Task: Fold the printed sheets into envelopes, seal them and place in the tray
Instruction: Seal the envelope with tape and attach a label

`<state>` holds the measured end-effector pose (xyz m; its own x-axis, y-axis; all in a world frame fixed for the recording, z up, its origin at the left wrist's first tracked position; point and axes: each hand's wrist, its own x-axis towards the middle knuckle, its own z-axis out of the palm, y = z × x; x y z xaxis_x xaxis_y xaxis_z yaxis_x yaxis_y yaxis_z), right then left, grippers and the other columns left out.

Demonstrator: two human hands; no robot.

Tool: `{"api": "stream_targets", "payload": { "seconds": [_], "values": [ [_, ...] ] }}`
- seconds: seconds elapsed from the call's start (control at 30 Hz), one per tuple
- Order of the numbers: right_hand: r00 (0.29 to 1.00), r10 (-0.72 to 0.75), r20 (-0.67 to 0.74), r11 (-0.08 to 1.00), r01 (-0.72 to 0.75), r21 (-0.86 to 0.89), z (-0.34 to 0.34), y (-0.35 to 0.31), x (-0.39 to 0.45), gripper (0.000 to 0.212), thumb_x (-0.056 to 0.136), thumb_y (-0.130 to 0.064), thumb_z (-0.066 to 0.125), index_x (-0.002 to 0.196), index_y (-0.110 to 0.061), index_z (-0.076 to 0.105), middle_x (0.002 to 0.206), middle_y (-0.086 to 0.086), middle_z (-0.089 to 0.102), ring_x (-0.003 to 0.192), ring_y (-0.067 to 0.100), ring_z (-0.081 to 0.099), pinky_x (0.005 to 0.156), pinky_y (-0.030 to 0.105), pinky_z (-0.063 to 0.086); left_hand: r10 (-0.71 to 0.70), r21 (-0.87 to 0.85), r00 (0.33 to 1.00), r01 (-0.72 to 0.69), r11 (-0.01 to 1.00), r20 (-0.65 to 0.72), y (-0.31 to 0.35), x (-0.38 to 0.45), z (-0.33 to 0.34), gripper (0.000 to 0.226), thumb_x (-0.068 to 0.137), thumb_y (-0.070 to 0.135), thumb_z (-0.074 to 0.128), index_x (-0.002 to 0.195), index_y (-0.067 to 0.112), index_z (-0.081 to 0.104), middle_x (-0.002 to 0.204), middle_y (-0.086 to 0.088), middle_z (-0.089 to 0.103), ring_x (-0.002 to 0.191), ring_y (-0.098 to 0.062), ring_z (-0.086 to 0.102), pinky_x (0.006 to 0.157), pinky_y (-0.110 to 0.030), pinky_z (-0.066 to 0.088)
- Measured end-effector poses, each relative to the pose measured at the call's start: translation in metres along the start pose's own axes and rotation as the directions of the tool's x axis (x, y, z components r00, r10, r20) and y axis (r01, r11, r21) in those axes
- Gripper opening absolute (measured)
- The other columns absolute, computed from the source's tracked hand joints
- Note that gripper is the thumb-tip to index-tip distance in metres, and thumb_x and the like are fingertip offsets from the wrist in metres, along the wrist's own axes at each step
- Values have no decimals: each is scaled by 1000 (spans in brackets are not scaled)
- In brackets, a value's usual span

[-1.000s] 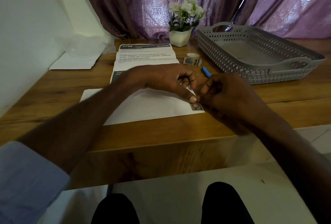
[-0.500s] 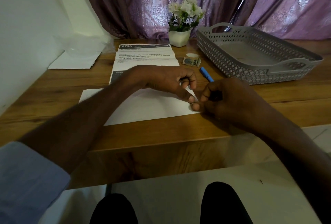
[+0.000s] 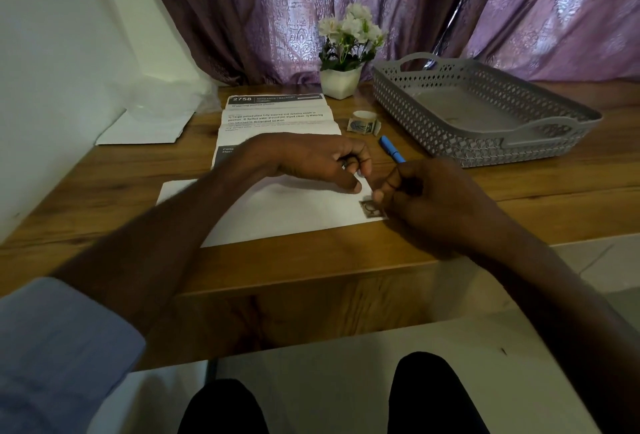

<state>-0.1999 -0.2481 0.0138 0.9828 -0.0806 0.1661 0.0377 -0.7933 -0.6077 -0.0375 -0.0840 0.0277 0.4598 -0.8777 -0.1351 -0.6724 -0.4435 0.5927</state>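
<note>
- A white envelope (image 3: 277, 206) lies flat on the wooden bench (image 3: 104, 191), near its front edge, with a small stamp-like sticker (image 3: 371, 209) on its right end.
- The left hand (image 3: 318, 161) rests on the envelope's upper right part; its fingers are curled, one fingertip presses the paper, and its grip holds nothing.
- The right hand (image 3: 426, 198) sits at the envelope's right end, fingers curled, fingertips touching or just beside the sticker; whether its grip pinches anything I cannot tell.
- Behind the envelope lies a stack of printed sheets (image 3: 277, 114), partly hidden by the left hand.
- Behind the envelope and to its right a roll of stickers (image 3: 363, 121) sits, with a blue pen (image 3: 391, 148) between it and the right hand.
- The grey perforated tray (image 3: 485, 142) stands well apart from the envelope, to its far right.
- A potted white flower (image 3: 344, 52) stands behind the sheets, before a purple curtain (image 3: 485, 0).
- Another white paper (image 3: 145, 128) lies to the far left of the envelope.
</note>
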Motion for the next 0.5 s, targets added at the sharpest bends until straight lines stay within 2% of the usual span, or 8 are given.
{"api": "stream_targets", "payload": {
  "seconds": [0.1,0.2,0.27,0.3,0.33,0.4,0.43,0.5],
  "values": [
    [975,63,-212,986,-29,162,11,8,-5,16,93,-33,73,79,-24,73,72,-9,71,68,1,66,59,15,43,-6,24,1000,7,1000,-28,7,-5,1,14,98,25,69,111,21,64,91,8,55,76,3,48,70,-17,41],
    [949,61,-308,988,-13,155,17,3,-9,28,98,-36,63,76,-21,71,68,-3,69,65,12,65,57,26,47,-35,58,995,40,998,-95,12,-8,9,19,102,43,61,107,25,64,91,7,59,78,-7,49,73,-30,40],
    [941,46,-336,987,9,159,18,1,-11,37,101,-38,57,77,-14,72,69,4,69,65,20,65,60,37,52,-47,153,975,82,985,-217,18,-10,21,21,103,50,54,94,32,59,84,10,59,76,-7,51,80,-35,39],
    [940,39,-339,989,12,146,18,1,-11,37,100,-38,57,79,-13,72,70,3,69,65,17,65,60,37,51,-26,209,950,95,973,-310,20,-12,26,24,104,49,52,88,31,55,82,9,59,77,-8,52,86,-38,38],
    [940,28,-340,991,18,130,19,2,-10,32,100,-36,60,81,-14,71,71,-2,68,67,9,64,58,31,49,11,240,911,97,966,-412,22,-15,31,26,105,46,52,85,29,55,80,7,60,79,-11,54,89,-41,36],
    [944,-11,-329,995,42,89,19,4,-12,4,97,-24,66,97,-22,69,81,-16,63,73,-9,59,59,8,42,65,220,793,87,972,-606,28,-28,38,29,106,39,53,86,18,57,82,-2,63,80,-18,57,85,-40,36],
    [948,-31,-318,996,56,71,19,4,-13,11,96,-19,68,105,-25,69,87,-19,62,76,-13,56,61,2,41,73,200,723,91,976,-687,32,-40,41,26,106,35,53,88,16,56,84,-5,63,81,-21,58,82,-41,40],
    [957,-39,-288,997,56,53,20,6,-12,12,95,-18,70,99,-30,69,88,-20,62,77,-14,54,65,-1,39,73,185,581,135,974,-810,35,-65,49,13,104,23,57,92,17,53,90,-5,62,84,-23,59,81,-45,49]
  ]
}}
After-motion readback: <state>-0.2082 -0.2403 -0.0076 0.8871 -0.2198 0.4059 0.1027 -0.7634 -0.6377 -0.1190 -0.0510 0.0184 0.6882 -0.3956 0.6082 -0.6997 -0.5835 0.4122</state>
